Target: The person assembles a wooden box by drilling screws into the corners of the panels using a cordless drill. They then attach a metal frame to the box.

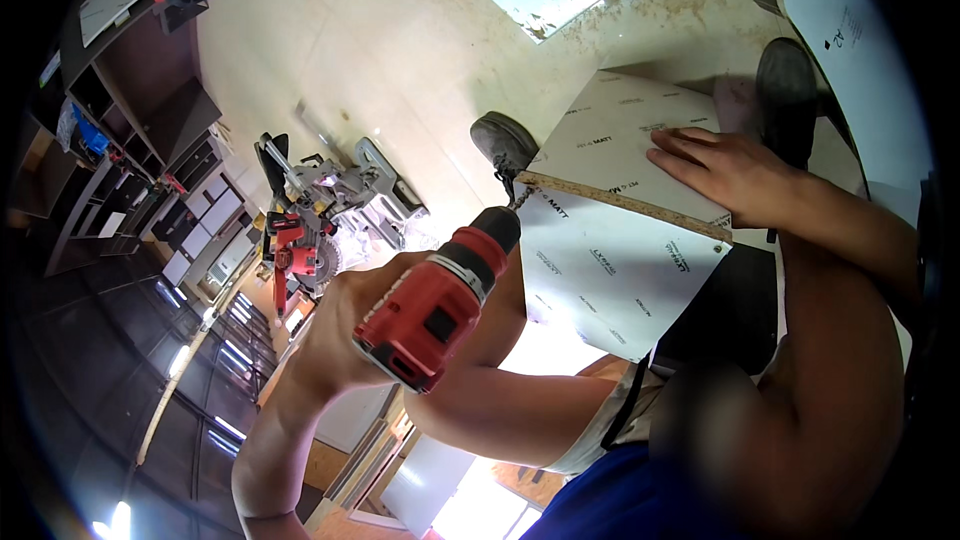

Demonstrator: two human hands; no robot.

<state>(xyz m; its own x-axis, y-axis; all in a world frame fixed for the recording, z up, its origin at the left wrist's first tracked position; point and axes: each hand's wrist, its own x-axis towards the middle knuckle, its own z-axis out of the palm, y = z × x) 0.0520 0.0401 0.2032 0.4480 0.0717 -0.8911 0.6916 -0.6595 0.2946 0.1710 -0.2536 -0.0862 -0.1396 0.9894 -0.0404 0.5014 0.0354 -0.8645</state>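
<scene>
The left hand [335, 325] is clamped on a red cordless drill [435, 300], its bit at the white panel's [610, 270] raw edge; the right hand [725, 170] lies flat on that panel.

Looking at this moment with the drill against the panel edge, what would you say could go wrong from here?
1. The red drill is held by the left hand alone, its bit at the thin raw edge of the white panel; it may skid off or split the edge.
2. The right hand only presses flat on the panel, with no clamp visible, so the panel might shift.
3. A shoe sits close beyond the bit.
</scene>
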